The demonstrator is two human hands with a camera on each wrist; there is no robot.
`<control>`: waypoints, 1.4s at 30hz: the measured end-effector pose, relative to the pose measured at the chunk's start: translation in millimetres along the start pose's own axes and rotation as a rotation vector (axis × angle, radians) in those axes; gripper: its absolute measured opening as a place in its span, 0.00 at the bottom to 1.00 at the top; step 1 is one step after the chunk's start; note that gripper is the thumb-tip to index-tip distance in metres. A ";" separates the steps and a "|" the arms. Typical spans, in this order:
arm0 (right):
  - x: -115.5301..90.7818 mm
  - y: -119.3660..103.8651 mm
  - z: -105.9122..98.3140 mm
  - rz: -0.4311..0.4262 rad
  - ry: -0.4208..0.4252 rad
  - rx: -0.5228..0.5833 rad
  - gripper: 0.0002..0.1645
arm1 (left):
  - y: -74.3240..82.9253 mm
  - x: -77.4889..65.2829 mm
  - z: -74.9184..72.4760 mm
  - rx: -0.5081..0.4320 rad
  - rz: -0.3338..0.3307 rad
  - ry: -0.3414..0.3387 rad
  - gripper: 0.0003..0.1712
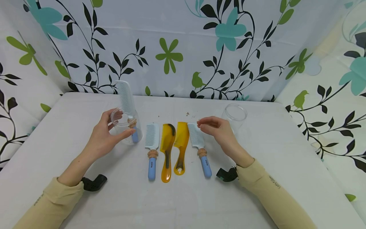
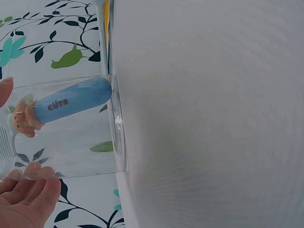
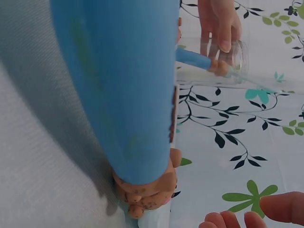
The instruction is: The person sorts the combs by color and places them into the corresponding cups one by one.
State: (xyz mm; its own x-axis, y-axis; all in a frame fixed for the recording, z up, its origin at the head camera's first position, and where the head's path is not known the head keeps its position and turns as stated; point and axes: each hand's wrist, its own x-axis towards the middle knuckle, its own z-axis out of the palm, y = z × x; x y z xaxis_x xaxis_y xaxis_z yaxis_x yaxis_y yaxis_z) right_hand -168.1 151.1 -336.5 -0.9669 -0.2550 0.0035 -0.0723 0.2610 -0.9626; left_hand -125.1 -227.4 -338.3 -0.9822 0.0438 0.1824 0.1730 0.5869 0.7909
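My left hand [image 1: 104,136] grips a clear plastic cup [image 2: 71,156], thumb on one side and fingers on the other. A light blue comb [image 1: 125,98] stands tilted in that cup, teeth up, its blue handle [image 2: 73,99] at the bottom. My right hand [image 1: 218,132] hovers by the toothed end of another light blue comb [image 1: 196,136] on the table, thumb and fingers loosely bent with a gap between them. This comb's blue handle [image 3: 118,80] fills much of the right wrist view. Two amber combs [image 1: 167,152] and one more light blue comb [image 1: 152,136] lie left of it.
A second clear cup [image 1: 235,113] stands behind my right hand. Small brown specks [image 1: 187,113] dot the white table [image 1: 177,200] near the back. Patterned cloth [image 1: 177,25] hangs behind and at both sides.
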 end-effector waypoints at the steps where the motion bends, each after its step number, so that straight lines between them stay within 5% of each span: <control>1: 0.0 0.8 -0.3 0.005 -0.004 -0.006 0.16 | 0.2 0.1 0.1 -0.002 0.002 0.000 0.54; 23: 6.6 19.5 -11.6 0.171 -0.018 -0.146 0.19 | 2.0 0.1 0.1 -0.004 0.017 -0.010 0.54; 33: 6.8 25.2 -8.8 0.171 -0.045 -0.185 0.20 | 0.4 0.0 0.4 0.002 0.015 -0.002 0.53; 42: 7.9 26.4 -5.6 0.186 -0.063 -0.099 0.21 | -0.8 -0.5 0.6 0.008 0.002 -0.008 0.55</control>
State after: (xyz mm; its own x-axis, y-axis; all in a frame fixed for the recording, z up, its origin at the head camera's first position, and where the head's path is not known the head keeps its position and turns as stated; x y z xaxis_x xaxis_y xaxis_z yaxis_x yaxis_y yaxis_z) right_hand -179.0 161.2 -360.4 -0.9488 -0.2509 -0.1922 0.0797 0.3985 -0.9137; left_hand -124.8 -227.4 -339.3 -0.9824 0.0514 0.1794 0.1746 0.5931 0.7860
